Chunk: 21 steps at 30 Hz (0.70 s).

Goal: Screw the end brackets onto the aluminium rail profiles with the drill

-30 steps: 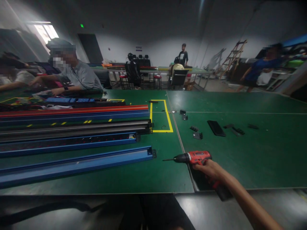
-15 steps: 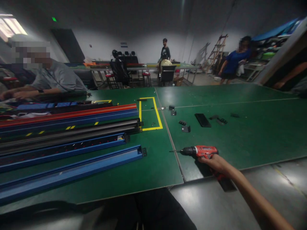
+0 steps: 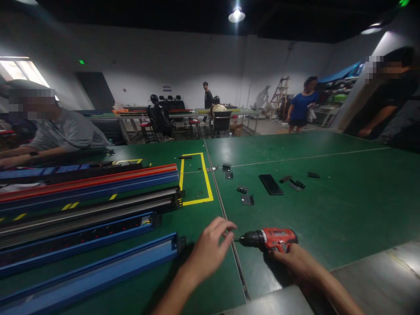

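Note:
My right hand grips a red and black cordless drill that rests on the green table, its bit pointing left. My left hand hovers just left of the drill's tip, fingers loosely curled and apart, holding nothing. The fingertips are close to the bit. A blue metal rail lies to the left of that hand, its end near the wrist.
Several long rails in blue, black and red lie side by side on the left. A yellow taped rectangle, a black phone and small black brackets sit mid-table. Seated and standing people are around the room.
My left hand has come into view and reached toward the drill's bit. The camera tilted up and nearer the table; the drill stays in my right hand.

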Each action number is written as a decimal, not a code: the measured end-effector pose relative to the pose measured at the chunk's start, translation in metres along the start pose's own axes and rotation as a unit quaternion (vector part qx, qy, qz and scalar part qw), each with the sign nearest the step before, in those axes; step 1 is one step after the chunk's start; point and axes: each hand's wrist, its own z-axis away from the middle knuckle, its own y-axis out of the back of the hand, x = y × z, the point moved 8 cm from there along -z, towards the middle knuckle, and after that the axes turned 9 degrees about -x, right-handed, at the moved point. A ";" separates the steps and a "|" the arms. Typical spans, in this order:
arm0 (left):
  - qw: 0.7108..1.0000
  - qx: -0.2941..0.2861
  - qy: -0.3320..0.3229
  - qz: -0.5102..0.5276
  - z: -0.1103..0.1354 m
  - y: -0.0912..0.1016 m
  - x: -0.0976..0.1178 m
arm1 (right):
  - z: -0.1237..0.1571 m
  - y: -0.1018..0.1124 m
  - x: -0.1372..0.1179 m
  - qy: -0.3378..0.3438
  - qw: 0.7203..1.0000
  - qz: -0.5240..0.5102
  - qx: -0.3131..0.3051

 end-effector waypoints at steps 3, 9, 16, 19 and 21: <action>0.970 0.047 0.194 -0.136 -0.022 0.026 -0.090 | -0.001 -0.002 0.004 -0.029 1.000 0.002 -0.010; 0.930 0.005 0.241 -0.278 -0.065 0.043 -0.167 | -0.006 -0.006 0.010 -0.021 1.000 0.003 -0.020; 0.930 -0.049 0.204 -0.301 -0.096 0.025 -0.184 | -0.005 -0.009 0.014 -0.034 0.999 -0.010 -0.029; 0.932 -0.054 0.197 -0.300 -0.095 0.021 -0.187 | -0.005 -0.008 0.016 -0.046 0.999 -0.009 -0.023; 0.934 -0.048 0.192 -0.297 -0.093 0.022 -0.185 | -0.006 -0.007 0.018 -0.050 0.999 -0.002 -0.016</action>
